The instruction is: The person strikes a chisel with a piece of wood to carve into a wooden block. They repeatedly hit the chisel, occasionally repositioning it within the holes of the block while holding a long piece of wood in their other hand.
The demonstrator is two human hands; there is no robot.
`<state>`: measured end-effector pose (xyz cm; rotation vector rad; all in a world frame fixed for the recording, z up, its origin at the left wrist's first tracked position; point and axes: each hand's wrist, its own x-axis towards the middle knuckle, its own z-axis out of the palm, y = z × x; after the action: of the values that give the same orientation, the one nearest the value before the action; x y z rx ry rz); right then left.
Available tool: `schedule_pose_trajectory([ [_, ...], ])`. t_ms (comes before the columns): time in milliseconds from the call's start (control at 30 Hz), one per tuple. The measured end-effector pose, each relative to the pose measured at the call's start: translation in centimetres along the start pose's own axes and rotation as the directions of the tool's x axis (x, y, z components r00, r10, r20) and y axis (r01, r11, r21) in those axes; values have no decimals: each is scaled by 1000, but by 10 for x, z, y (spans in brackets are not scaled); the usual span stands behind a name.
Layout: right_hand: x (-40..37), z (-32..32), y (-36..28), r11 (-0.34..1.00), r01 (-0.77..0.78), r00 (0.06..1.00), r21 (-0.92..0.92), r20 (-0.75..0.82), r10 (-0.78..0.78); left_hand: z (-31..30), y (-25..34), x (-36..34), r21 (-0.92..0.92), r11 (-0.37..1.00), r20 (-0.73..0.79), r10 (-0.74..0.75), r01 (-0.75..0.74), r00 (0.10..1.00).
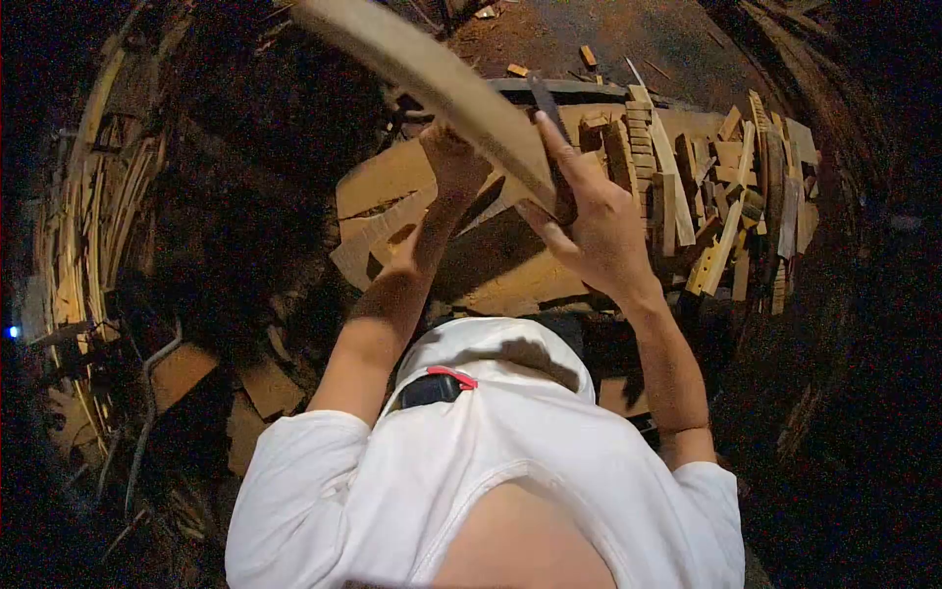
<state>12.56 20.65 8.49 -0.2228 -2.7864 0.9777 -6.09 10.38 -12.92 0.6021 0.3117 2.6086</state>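
Note:
A long curved piece of wood [437, 79] is raised above the work surface, slanting from the upper left down to my right hand. My left hand [453, 149] grips it from underneath near its middle, the fingers partly hidden behind it. At its lower end is my right hand [601, 221], closed, with the index finger stretched along a dark flat strip [547, 101] that looks like a file or blade. My right thumb lies against or close to the end of the wood; contact is hard to tell.
Boards [530, 280] lie below my hands. On the right is a crowded pile of wood offcuts [721, 182], with a yellow piece with holes [701, 270] among them. Thin wooden sticks [83, 245] stand at far left, near a bent metal rod [147, 393]. Small blocks [588, 56] lie on the ground ahead.

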Motion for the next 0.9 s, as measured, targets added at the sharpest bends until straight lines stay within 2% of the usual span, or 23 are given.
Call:
schedule_pose_trajectory([
  [33,-5,7,5,986,39,997,163,-74,-27,20,16,4,669,711,93,209,-216,974],
  [67,-8,14,8,985,35,998,170,-62,-25,40,28,8,950,8,298,282,-313,912],
  [100,-9,19,9,941,35,993,336,-117,5,48,30,10,953,3,291,282,-304,914],
  [133,-10,22,11,871,47,984,489,-172,44,55,29,15,974,79,168,378,-212,911],
  [167,-12,23,12,870,49,983,491,-178,45,59,28,20,977,166,42,456,-131,889],
  [200,-17,21,15,861,-59,985,506,-108,131,0,35,32,480,877,-434,246,-8,867],
  [233,-22,19,18,842,-167,976,513,-37,216,-7,50,39,476,879,-426,237,-6,873],
  [300,-32,21,24,852,-215,967,477,-20,255,1,67,48,527,842,-311,62,118,948],
  [333,-36,22,25,847,-242,961,474,-5,278,5,63,47,728,650,-462,232,216,856],
  [367,-39,23,27,839,-274,953,470,15,302,8,67,49,728,650,-465,232,220,855],
  [433,-43,27,32,862,-246,956,443,-34,290,14,75,52,705,595,-645,311,387,698],
  [467,-46,28,34,884,-216,957,415,-88,276,64,80,50,712,499,-688,353,495,634],
  [500,-50,29,35,881,-224,955,416,-86,284,61,81,45,709,496,-692,348,501,633],
  [567,-51,29,38,867,-237,948,439,-92,306,57,91,41,680,731,-470,372,59,800],
  [633,-50,26,37,842,-296,933,450,-53,356,62,100,30,692,718,-463,356,79,812],
  [700,-48,25,35,815,-355,915,458,-7,403,75,105,19,819,560,-366,343,125,865],
  [733,-48,24,34,814,-341,919,470,-17,395,74,106,13,853,515,-295,339,86,893],
  [767,-47,24,34,814,-327,922,480,-25,386,81,108,9,852,516,-298,344,86,891],
  [833,-47,27,34,845,-277,935,459,-75,347,96,108,3,976,210,-139,401,57,906],
  [900,-47,31,36,872,-220,944,437,-131,304,105,105,3,979,199,-132,427,50,894],
])
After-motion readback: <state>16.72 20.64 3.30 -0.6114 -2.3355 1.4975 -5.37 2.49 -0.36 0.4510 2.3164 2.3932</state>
